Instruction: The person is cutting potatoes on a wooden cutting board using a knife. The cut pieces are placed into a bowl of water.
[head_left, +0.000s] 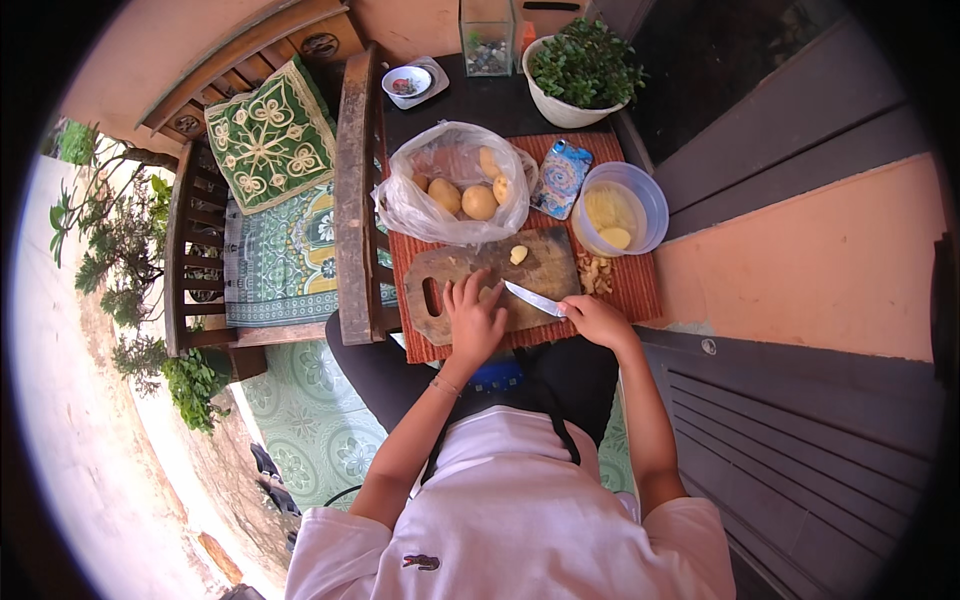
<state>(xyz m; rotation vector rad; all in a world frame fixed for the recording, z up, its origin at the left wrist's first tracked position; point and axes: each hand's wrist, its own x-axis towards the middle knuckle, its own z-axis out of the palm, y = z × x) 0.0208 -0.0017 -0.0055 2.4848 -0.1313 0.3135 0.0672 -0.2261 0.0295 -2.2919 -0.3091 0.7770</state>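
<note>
A worn wooden cutting board with a handle slot lies on a red woven mat. My right hand grips a kitchen knife by its handle, the blade pointing left over the board. My left hand rests on the board left of the knife tip with fingers spread; whether something small lies beneath them cannot be told. A small pale yellow piece sits on the board above the blade. To the right, peelings are heaped beside a plastic tub of liquid holding pale shreds and a peeled yellow piece.
A clear plastic bag with several potatoes stands behind the board. Nearby are a patterned phone, a white potted plant, a small bowl and a glass container. A wooden bench adjoins the table's left side.
</note>
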